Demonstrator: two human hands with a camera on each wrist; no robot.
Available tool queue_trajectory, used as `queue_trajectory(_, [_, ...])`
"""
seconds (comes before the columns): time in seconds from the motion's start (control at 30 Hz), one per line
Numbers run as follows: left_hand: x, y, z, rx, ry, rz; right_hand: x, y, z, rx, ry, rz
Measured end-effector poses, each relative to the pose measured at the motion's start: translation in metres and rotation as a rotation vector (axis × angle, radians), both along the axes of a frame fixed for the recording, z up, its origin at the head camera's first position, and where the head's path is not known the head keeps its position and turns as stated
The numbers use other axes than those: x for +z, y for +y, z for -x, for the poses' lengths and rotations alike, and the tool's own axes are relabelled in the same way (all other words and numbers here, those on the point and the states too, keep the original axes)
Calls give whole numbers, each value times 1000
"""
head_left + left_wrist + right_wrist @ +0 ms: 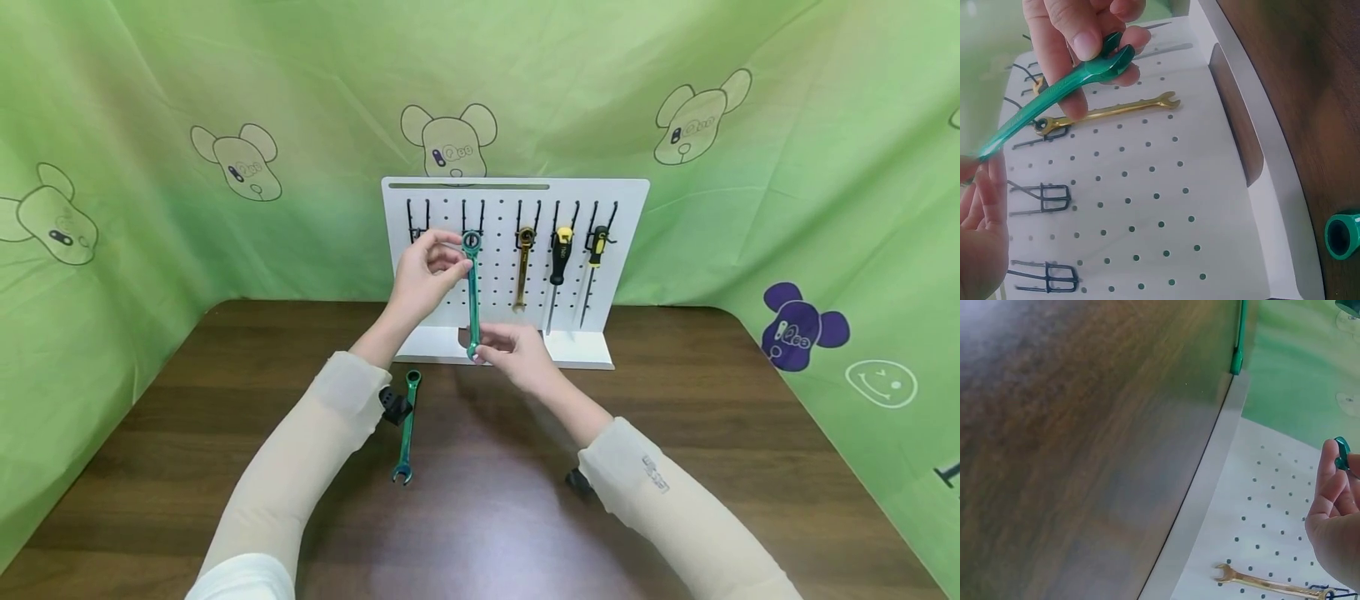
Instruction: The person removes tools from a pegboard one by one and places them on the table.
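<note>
A green combination wrench (473, 304) stands upright in front of the pegboard, its ring end up and its open end down. Near the ring end, my left hand (429, 273) pinches it between thumb and fingers. My right hand (517, 354) pinches the open end; the left wrist view shows the thumb and fingers around that jaw end of the wrench (1066, 87). Behind the ring end is a pair of black hooks (482, 215) on the white pegboard (495, 283). A second green wrench (407, 429) lies on the table below my left forearm.
To the right on the pegboard hang a gold wrench (522, 271), a black-and-yellow screwdriver (560, 258) and a smaller screwdriver (597, 247). Another hook pair (410, 218) sits at the board's left. The pegboard's base stands on the brown wooden table (675, 400), before a green curtain (322, 233).
</note>
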State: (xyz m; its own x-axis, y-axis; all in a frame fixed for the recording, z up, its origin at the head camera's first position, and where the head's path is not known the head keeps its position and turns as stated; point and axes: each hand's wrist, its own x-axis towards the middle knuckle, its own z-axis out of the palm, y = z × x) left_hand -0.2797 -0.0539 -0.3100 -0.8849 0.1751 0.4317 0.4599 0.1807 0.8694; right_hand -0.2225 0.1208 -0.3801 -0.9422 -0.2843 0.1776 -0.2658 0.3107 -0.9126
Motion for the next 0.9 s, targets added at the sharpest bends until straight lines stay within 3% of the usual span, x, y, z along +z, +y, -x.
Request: queue_trajectory(0.9, [-6, -18, -21, -110, -1, -8, 1, -3, -31, 137, 11, 59])
